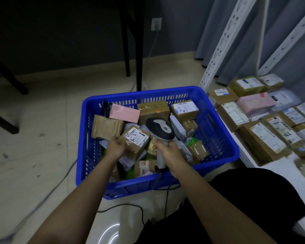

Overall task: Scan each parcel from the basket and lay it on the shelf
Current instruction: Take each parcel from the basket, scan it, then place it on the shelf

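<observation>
Over the blue basket [224,138], the left hand [115,147] holds a small cardboard parcel [135,141], label up, fingers curled round its edge. The right hand [167,150] grips the scanner [159,128], aimed past it. Better to tilt the scanner onto the label, then reach for the shelf [250,155] at right

A parcel sorting room — labelled parcels [264,138] on a white slotted-steel shelf [224,41], blue basket [218,131] full of more.

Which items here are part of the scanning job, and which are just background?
Job: scanner in right hand; labelled box in left hand; blue basket; shelf parcels.
Background: wall socket; black table legs; grey curtain.
</observation>
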`<state>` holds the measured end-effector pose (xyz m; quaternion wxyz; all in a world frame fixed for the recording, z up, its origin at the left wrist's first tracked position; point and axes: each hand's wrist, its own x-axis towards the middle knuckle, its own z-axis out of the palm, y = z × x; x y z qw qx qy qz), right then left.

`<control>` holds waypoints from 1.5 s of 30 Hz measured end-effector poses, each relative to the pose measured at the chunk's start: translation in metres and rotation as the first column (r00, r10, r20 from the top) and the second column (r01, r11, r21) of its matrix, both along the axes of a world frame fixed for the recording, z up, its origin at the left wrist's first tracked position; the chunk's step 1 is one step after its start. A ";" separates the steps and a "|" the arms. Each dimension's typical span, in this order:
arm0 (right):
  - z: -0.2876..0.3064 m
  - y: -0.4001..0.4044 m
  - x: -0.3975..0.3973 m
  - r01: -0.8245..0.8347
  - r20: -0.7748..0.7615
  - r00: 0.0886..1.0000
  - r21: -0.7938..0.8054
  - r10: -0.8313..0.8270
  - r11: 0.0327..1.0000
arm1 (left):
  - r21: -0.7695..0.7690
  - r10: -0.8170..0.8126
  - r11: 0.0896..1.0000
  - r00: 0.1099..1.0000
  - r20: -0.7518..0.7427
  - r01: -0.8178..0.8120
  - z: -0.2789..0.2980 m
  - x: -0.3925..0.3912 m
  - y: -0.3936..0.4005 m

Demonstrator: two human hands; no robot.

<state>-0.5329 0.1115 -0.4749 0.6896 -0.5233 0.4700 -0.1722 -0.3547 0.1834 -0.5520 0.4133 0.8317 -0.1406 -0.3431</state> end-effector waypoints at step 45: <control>0.076 -0.037 -0.035 -0.045 -0.126 0.992 -0.288 0.008 0.957 | -0.418 -0.280 0.869 0.960 0.024 0.264 0.075 0.022 -0.042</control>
